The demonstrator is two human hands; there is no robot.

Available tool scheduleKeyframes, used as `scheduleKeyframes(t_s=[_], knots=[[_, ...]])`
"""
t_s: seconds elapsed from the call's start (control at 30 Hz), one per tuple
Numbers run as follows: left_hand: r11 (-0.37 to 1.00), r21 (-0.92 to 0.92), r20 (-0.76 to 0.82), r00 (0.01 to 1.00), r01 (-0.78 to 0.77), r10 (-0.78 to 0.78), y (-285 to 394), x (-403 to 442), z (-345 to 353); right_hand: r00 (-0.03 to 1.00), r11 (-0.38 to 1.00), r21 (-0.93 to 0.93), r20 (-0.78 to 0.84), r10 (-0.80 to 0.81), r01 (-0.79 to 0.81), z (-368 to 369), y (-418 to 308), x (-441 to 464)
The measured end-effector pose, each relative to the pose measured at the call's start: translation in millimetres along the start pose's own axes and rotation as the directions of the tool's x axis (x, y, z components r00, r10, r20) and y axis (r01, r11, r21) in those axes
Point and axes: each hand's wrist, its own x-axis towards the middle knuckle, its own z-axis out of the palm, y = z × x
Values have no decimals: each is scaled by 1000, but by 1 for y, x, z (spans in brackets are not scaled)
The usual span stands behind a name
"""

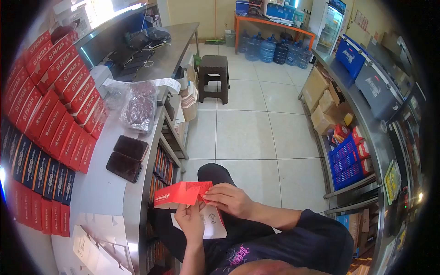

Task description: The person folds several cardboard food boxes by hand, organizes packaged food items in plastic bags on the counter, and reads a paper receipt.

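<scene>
Red boxes (pixel 48 118) are stacked on the counter (pixel 107 197), left of the left hand (pixel 189 221), which pinches the red carton (pixel 176 195) from below; the right hand (pixel 231 200) grips its right end; uneven pulling could crease the thin-looking card

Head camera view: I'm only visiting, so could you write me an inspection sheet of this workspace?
Surface: pale counter on the left, carrying stacked red boxes and dark blue boxes.
Job's things: a red carton, which looks partly folded.
Clutter: two phones, a plastic bag and white card pieces on the pale counter.
Grippers: none, only bare hands; the left hand and right hand both hold the red carton.
Cables: a white cable among dark items on the metal counter farther back.
Surroundings: a stool on the tiled floor, large bottles under an orange table, cool boxes on the right-hand counter.
</scene>
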Motion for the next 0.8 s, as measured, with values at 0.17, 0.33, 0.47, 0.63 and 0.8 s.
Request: scheduleKeyframes(t_s=[0.17,0.33,0.47,0.63,0.8], knots=[[996,-39,-15,997,79,-79,1,-7,4,1000,999,-42,15,12,-11,4,4,-2],[988,-17,39,987,156,-155,-10,-4,-13,996,993,-88,-37,78,-81,-7,2,22],[934,-220,214,948,282,-235,-14,0,-23,962,942,221,166,217,-250,-2,13,18],[862,-368,397,897,349,-193,-6,7,-35,885,868,241,295,361,-435,-1,7,11],[976,-14,285,937,216,-203,-1,18,-54,953,958,134,206,223,-253,4,3,3]])
